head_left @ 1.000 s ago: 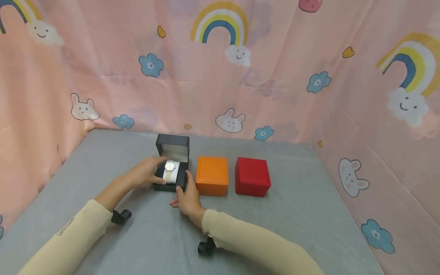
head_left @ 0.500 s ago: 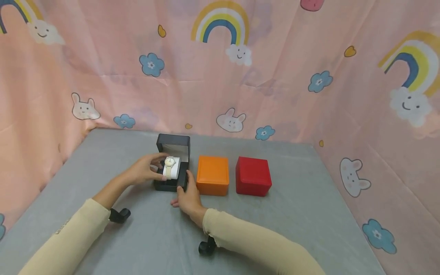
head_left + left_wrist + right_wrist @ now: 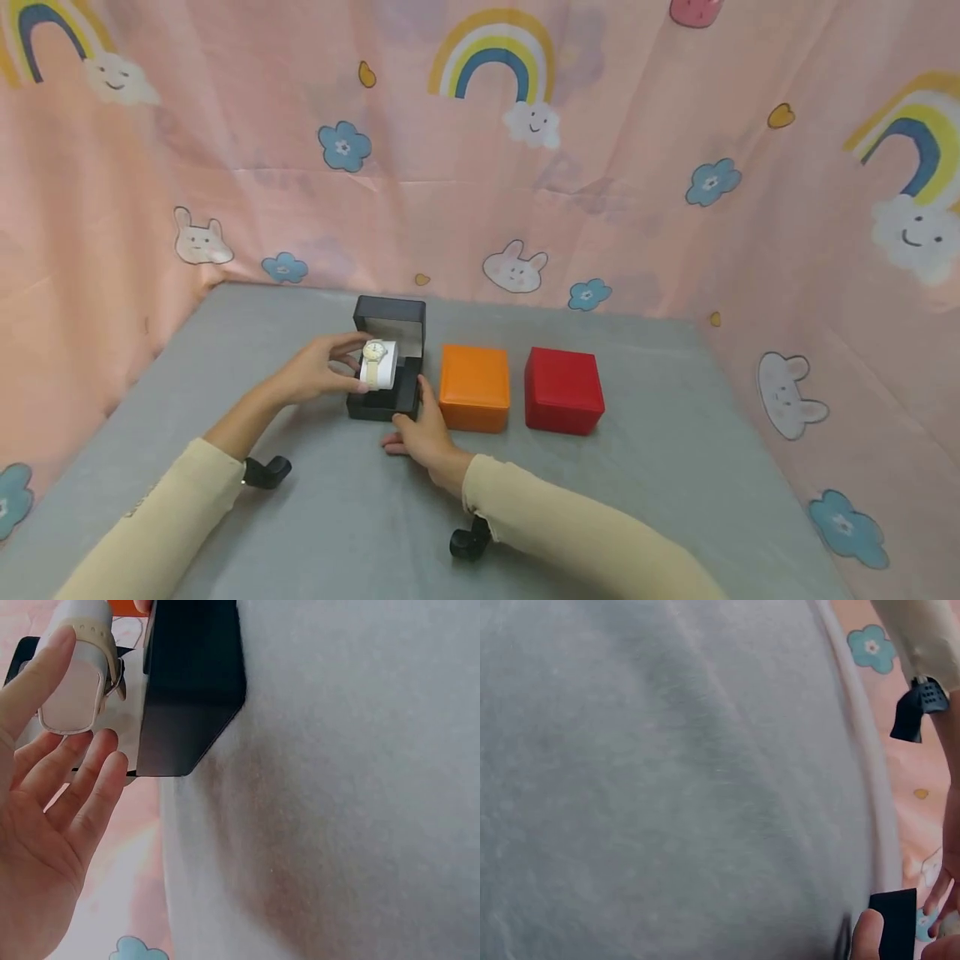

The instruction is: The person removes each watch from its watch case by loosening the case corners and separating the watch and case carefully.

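A watch (image 3: 373, 354) with a pale face and beige strap is wrapped round a white cushion (image 3: 387, 367). My left hand (image 3: 318, 368) pinches the cushion between thumb and fingers, tilted above the inside of an open black watch box (image 3: 382, 410). In the left wrist view the cushion's bare end (image 3: 71, 697) shows, with the thumb across its side and the fingertips beneath. My right hand (image 3: 429, 433) holds the box's front right corner, thumb at the front and index finger along the right side. The box's raised lid (image 3: 390, 310) leans back.
An orange box (image 3: 474, 387) stands closed just right of the black one, close to my right fingers. Farther right is a closed red box (image 3: 564, 390). Grey cloth covers the table (image 3: 637, 483); a pink printed curtain (image 3: 622, 233) hangs behind and at the sides.
My left hand has lifted the cushion and watch up out of the box's seat, and it now tilts. The right hand keeps its place at the corner. The whole view has shifted slightly.
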